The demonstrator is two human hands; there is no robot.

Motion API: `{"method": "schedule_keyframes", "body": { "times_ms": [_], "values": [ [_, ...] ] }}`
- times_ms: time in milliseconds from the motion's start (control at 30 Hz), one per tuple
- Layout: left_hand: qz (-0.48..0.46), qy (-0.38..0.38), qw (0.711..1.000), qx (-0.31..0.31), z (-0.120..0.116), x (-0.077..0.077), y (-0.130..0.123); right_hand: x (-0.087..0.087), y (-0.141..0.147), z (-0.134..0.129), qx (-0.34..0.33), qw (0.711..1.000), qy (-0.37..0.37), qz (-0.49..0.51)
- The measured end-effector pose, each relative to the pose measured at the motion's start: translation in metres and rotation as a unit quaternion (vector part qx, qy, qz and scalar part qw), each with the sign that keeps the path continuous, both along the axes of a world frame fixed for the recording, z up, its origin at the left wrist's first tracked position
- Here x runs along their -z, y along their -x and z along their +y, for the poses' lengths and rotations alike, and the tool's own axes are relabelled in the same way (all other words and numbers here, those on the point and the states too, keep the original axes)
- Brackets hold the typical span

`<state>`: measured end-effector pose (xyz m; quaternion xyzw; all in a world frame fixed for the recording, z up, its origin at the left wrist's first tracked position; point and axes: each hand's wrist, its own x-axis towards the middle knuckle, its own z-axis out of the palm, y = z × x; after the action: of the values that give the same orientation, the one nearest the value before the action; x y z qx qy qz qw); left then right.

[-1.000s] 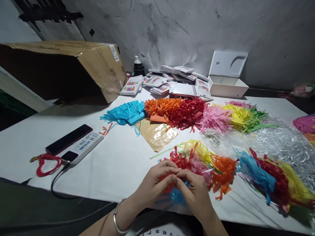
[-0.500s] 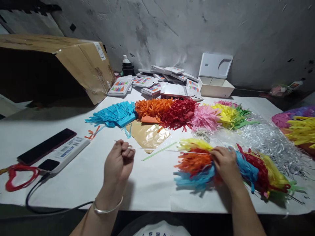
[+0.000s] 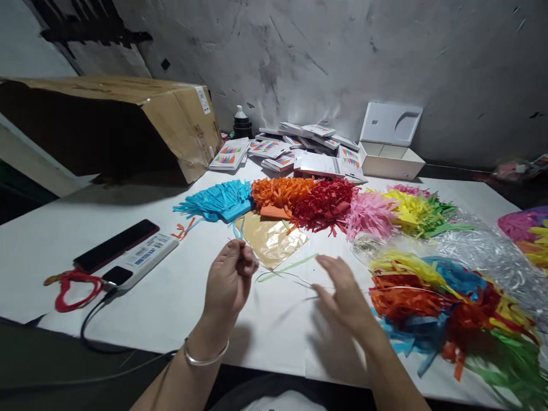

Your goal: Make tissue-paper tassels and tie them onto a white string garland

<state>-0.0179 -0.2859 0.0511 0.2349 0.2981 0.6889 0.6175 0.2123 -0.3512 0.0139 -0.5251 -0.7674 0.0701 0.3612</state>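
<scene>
My left hand (image 3: 231,274), with a silver bangle on its wrist, is closed on the end of a thin white string (image 3: 295,276). From there the string sags in a loose curve toward the right. Beside it my right hand (image 3: 345,291) is open, thumb and fingers apart, with the string passing by the thumb. Further right the string runs into a bunch of paper tassels (image 3: 405,297) in yellow, orange, blue, red and green. Between my hands and the back row lie a pale green strip (image 3: 295,265) and a brown glossy sheet (image 3: 274,242).
Piles of blue (image 3: 216,200), orange (image 3: 280,191), red (image 3: 325,205) and pink tassels (image 3: 370,214) cross the table. Behind them are flat printed boxes (image 3: 317,162), a white open box (image 3: 391,157) and a large carton (image 3: 180,125). A phone (image 3: 115,245) and power bank (image 3: 145,260) lie left.
My right hand has let go of the tassels and moved left, opening beside the string. The string has gone from taut to slack. The view has shifted, so the table's things sit further right.
</scene>
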Motion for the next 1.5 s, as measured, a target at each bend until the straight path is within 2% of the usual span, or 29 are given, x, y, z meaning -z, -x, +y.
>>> {"method": "schedule_keyframes", "body": {
  "times_ms": [67, 133, 200, 300, 367, 433, 500, 633, 700, 767, 833, 933, 1000, 1067, 1133, 1167, 1200, 1233, 1267, 1300, 1333, 1400, 1467, 1500],
  "values": [
    [0.019, -0.008, 0.999, 0.050, -0.005, 0.001, -0.005, 0.000, 0.039, 0.011, -0.085, 0.994, 0.042, 0.059],
    [0.038, -0.006, 0.996, 0.078, -0.009, 0.003, -0.007, -0.003, 0.063, 0.018, -0.131, 0.979, 0.083, 0.132],
    [0.061, -0.010, 0.995, 0.077, -0.011, 0.005, -0.005, -0.006, 0.076, 0.020, -0.139, 0.966, 0.110, 0.186],
    [0.098, -0.033, 0.994, 0.029, -0.006, 0.012, 0.005, -0.008, 0.074, 0.016, -0.121, 0.953, 0.141, 0.241],
    [0.113, -0.037, 0.993, -0.013, 0.002, 0.016, 0.016, -0.004, 0.057, 0.010, -0.073, 0.935, 0.154, 0.312],
    [0.121, -0.030, 0.991, -0.057, 0.013, 0.018, 0.030, 0.003, 0.027, 0.004, 0.024, 0.909, 0.135, 0.393],
    [0.125, -0.022, 0.987, -0.095, 0.025, 0.020, 0.046, 0.009, -0.012, -0.001, 0.135, 0.876, 0.066, 0.459],
    [0.156, -0.017, 0.975, -0.160, 0.049, 0.025, 0.078, 0.010, -0.083, -0.014, 0.278, 0.801, -0.097, 0.521],
    [0.223, -0.014, 0.958, -0.180, 0.059, 0.030, 0.091, 0.010, -0.100, -0.022, 0.333, 0.760, -0.148, 0.539],
    [0.286, -0.009, 0.943, -0.171, 0.066, 0.035, 0.101, 0.014, -0.102, -0.030, 0.365, 0.738, -0.140, 0.549],
    [0.315, -0.012, 0.937, -0.149, 0.071, 0.037, 0.108, 0.022, -0.096, -0.035, 0.380, 0.752, -0.093, 0.531],
    [0.337, -0.037, 0.931, -0.138, 0.068, 0.033, 0.107, 0.035, -0.079, -0.040, 0.405, 0.818, -0.037, 0.406],
    [0.349, -0.064, 0.927, -0.122, 0.056, 0.027, 0.093, 0.039, -0.063, -0.040, 0.395, 0.871, -0.022, 0.291],
    [0.363, -0.096, 0.924, -0.076, 0.035, 0.023, 0.066, 0.037, -0.040, -0.041, 0.320, 0.925, -0.005, 0.204],
    [0.380, -0.135, 0.915, 0.017, 0.009, 0.023, 0.030, 0.030, -0.013, -0.041, 0.194, 0.968, 0.021, 0.157],
    [0.389, -0.164, 0.902, 0.093, -0.005, 0.025, 0.011, 0.024, 0.001, -0.041, 0.130, 0.981, 0.031, 0.144],
    [0.414, -0.213, 0.857, 0.221, -0.016, 0.027, -0.007, 0.019, 0.012, -0.041, 0.077, 0.987, 0.038, 0.134],
    [0.433, -0.246, 0.813, 0.303, -0.025, 0.029, -0.021, 0.013, 0.020, -0.041, 0.041, 0.990, 0.049, 0.129],
    [0.446, -0.270, 0.776, 0.356, -0.031, 0.032, -0.031, 0.008, 0.024, -0.041, 0.018, 0.990, 0.055, 0.132],
    [0.454, -0.279, 0.755, 0.383, -0.033, 0.034, -0.036, 0.003, 0.023, -0.042, 0.010, 0.989, 0.055, 0.134],
    [0.455, -0.273, 0.759, 0.378, -0.030, 0.036, -0.036, 0.000, 0.018, -0.043, 0.013, 0.990, 0.052, 0.134],
    [0.434, -0.215, 0.806, 0.340, -0.013, 0.039, -0.020, -0.003, -0.005, -0.049, 0.049, 0.991, 0.030, 0.119],
    [0.408, -0.129, 0.851, 0.304, 0.014, 0.038, 0.013, -0.001, -0.034, -0.059, 0.114, 0.989, -0.003, 0.090],
    [0.415, -0.088, 0.862, 0.278, 0.029, 0.036, 0.033, 0.001, -0.047, -0.064, 0.149, 0.985, -0.018, 0.081]
  ]
}}
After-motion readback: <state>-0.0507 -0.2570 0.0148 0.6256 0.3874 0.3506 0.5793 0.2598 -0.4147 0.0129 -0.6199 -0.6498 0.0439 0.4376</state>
